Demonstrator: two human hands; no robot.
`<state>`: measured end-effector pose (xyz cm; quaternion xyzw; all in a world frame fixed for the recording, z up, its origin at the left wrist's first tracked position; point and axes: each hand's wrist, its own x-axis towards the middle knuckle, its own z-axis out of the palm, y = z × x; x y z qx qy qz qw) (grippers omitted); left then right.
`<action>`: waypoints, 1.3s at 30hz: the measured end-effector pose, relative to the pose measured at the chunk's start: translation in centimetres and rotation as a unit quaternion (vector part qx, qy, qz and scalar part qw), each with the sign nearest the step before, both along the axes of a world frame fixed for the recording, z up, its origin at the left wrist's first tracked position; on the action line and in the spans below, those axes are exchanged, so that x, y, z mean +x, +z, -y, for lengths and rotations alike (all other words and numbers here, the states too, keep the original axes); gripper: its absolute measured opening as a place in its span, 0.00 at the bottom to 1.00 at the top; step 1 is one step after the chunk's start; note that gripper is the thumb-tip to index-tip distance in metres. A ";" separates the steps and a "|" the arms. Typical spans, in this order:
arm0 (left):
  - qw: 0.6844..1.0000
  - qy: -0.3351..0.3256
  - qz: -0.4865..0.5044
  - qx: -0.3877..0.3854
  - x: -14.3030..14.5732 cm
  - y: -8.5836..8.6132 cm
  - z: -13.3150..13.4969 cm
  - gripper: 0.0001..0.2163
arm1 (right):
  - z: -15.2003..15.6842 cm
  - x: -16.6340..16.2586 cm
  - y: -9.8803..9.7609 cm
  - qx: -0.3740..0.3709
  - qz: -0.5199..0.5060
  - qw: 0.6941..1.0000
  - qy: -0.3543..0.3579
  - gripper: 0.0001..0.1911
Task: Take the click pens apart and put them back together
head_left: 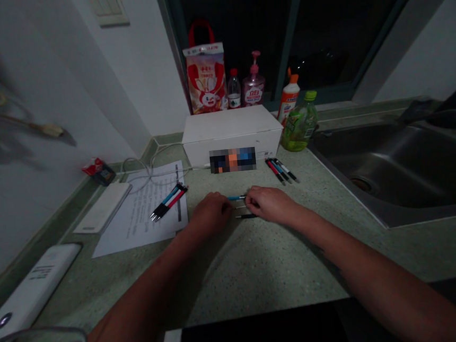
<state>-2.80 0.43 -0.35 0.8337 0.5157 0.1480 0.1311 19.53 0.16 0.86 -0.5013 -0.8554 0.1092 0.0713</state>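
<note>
Both my hands rest on the speckled green counter (260,264), knuckles up, close together. My left hand (210,212) and my right hand (271,203) have curled fingers pinching a thin blue pen part (236,197) that spans the gap between them. A second thin piece lies just below it, and a dark pen piece (246,216) lies on the counter under my right hand's fingertips. A bundle of three pens (169,201) lies on a printed sheet (143,210) to the left. Another group of pens (282,170) lies to the right of the white box (230,131).
Behind the box stand a red bag (206,77), a small bottle (233,89), a pink pump bottle (254,83), a white squeeze bottle (289,100) and a green bottle (299,125). A steel sink (403,171) is on the right. White power banks (31,292) and cables lie left.
</note>
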 end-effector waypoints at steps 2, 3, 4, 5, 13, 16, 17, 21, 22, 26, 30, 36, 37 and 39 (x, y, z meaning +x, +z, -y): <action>1.000 0.003 0.011 0.016 0.2 0.1 -0.1 0.07 | -0.1 0.1 0.2 0.007 -0.014 1.000 -0.013 0.05; 0.999 0.001 0.018 0.027 0.4 0.2 -0.2 0.07 | -0.1 0.1 0.2 0.017 -0.021 0.999 -0.023 0.06; 0.999 -0.003 0.023 0.036 0.6 0.1 -0.3 0.07 | -0.2 0.1 0.2 0.030 -0.027 0.999 -0.032 0.07; 0.999 -0.009 0.026 0.042 0.8 0.1 -0.4 0.07 | -0.2 0.1 0.1 0.043 -0.030 0.998 -0.040 0.08; 0.999 -0.018 0.014 0.040 1.7 -1.3 -1.4 0.07 | -0.7 -0.1 -0.7 0.058 0.001 0.998 -0.038 0.11; 0.999 -0.017 0.005 0.028 1.9 -1.2 -1.5 0.08 | -0.6 -0.2 -0.4 0.049 0.016 0.998 -0.040 0.11; 1.000 -0.015 0.001 0.025 2.0 -1.1 -1.4 0.08 | -0.6 -0.2 -0.3 0.047 0.018 0.998 -0.042 0.11; 1.000 -0.005 -0.013 0.015 1.6 -0.7 -1.4 0.08 | -0.4 -0.1 0.1 0.043 0.022 0.998 -0.048 0.12; 1.000 -0.003 -0.014 0.012 1.5 -0.6 -1.4 0.08 | -0.4 -0.1 0.1 0.044 0.023 0.998 -0.048 0.12; 1.000 0.001 -0.008 0.014 0.5 -0.6 -1.8 0.07 | -0.5 0.2 -0.1 0.051 0.024 0.997 -0.043 0.13; 0.999 0.032 0.004 0.015 -0.2 -0.3 -2.0 0.08 | -0.6 0.4 -0.3 0.053 0.016 0.998 -0.042 0.13; 0.998 0.041 0.049 -0.007 -0.1 -0.5 -2.0 0.06 | -0.4 0.3 -0.1 0.047 0.005 0.998 -0.029 0.13; 0.997 0.044 0.059 -0.010 -0.1 -0.6 -2.0 0.06 | -0.4 0.2 -0.1 0.047 0.004 0.999 -0.026 0.13; 0.995 0.055 0.079 -0.020 -0.1 -0.8 -1.9 0.06 | -0.4 0.2 -0.2 0.048 -0.005 0.999 -0.021 0.12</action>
